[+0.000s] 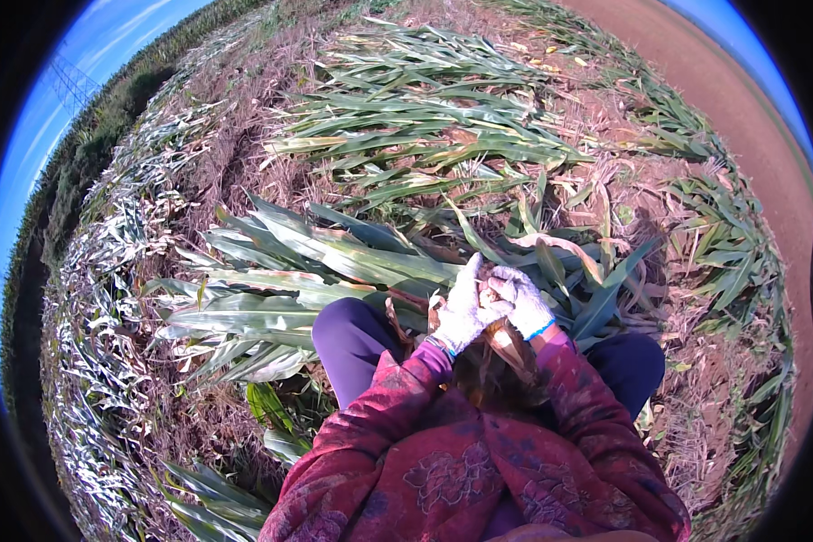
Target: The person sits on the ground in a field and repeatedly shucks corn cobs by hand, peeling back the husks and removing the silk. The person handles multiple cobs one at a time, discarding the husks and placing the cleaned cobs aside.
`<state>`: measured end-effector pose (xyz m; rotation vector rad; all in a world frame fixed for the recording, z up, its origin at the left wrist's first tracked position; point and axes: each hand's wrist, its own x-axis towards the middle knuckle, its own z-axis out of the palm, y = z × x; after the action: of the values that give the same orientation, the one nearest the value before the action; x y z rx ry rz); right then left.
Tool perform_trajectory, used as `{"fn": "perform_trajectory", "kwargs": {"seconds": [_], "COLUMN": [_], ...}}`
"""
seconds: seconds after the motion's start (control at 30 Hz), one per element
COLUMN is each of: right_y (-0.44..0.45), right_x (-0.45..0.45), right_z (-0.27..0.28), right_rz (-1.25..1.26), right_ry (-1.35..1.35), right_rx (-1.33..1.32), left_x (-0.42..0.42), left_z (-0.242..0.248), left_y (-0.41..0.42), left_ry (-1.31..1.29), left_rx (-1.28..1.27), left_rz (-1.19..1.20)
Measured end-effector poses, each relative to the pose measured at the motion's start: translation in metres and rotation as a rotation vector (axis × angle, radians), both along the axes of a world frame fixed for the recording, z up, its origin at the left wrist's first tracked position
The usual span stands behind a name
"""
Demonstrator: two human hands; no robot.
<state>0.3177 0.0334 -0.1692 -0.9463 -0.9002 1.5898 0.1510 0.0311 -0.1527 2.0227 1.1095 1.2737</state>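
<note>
My left hand [462, 308] and my right hand [520, 298], both in white knitted gloves, meet in front of my lap. Their fingers are closed around a dry corn husk [511, 347], whose brown leaves hang down towards me. Something pale shows between the fingertips, too small and bright to make out; whether an ear sits inside the husk is hidden. Just beyond the hands, cut corn stalks with broad green leaves [352, 254] lie across the ground, mostly to the left. A pinkish dried leaf [562, 245] curls over the stalks to the right.
My bent knees [353, 339] frame the hands. More cut stalks [413, 108] lie in a row ahead, with several yellow corn ears [579, 61] on the soil at upper right. Leaves [281, 413] lie by my left side. Bare brown soil [711, 88] stretches along the far right.
</note>
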Motion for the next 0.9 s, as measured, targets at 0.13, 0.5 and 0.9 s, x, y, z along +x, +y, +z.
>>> {"fn": "perform_trajectory", "kwargs": {"seconds": [0.13,0.5,0.9], "right_y": [-0.003,0.017,0.0], "right_x": [-0.02,-0.039,0.032], "right_z": [0.009,0.004,-0.089], "right_rz": [-0.167,-0.312,-0.183], "right_ry": [0.05,0.078,-1.363], "right_rx": [-0.01,-0.021,0.197], "left_x": [-0.007,-0.003,-0.008], "left_z": [-0.003,0.01,-0.003], "left_y": [0.0,-0.01,-0.012], "left_ry": [-0.079,-0.12,-0.109], "left_rx": [-0.404,-0.061,-0.297], "left_rz": [-0.123,-0.076,-0.002]}}
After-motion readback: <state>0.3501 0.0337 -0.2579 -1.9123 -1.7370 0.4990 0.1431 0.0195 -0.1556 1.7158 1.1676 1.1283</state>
